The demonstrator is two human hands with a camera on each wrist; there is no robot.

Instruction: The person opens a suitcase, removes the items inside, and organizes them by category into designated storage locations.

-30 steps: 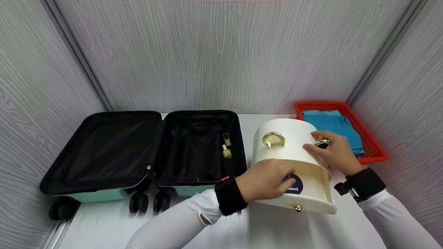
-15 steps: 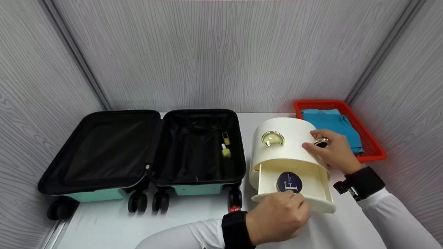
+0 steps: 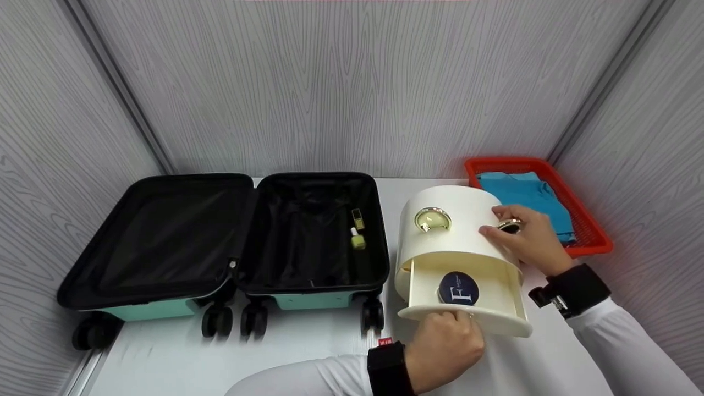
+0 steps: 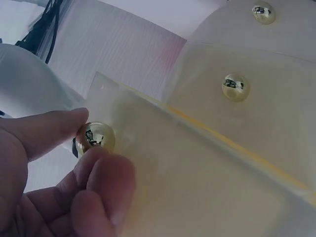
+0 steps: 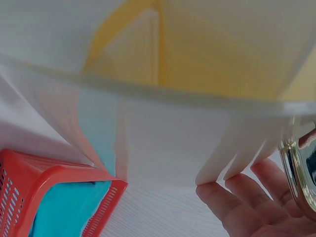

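Note:
A white drawer box (image 3: pixel 456 236) stands at the right with its drawer (image 3: pixel 495 291) pulled out. Inside lies a round dark blue container (image 3: pixel 458 288) with a white letter F on its lid. At the drawer front, my left hand (image 3: pixel 445 347) pinches a small gold knob (image 4: pixel 98 137) between thumb and fingers. My right hand (image 3: pixel 527 239) presses on the box's curved top, thumb and fingertips on either side of the right gold ring (image 3: pixel 509 226). In the right wrist view its fingertips (image 5: pixel 211 190) touch the white surface. Another gold ring (image 3: pixel 432 220) sits further left.
An open suitcase (image 3: pixel 316 275) with black lining lies at the left. Its right half holds a yellow-green nail polish bottle (image 3: pixel 358 240) and a small gold item (image 3: pixel 357 219). Behind the box, a red basket (image 3: pixel 591 236) holds folded blue cloth (image 3: pixel 528 201).
My left hand has moved from over the drawer down to its front and taken hold of the knob, uncovering the round container. The right hand has stayed on the box.

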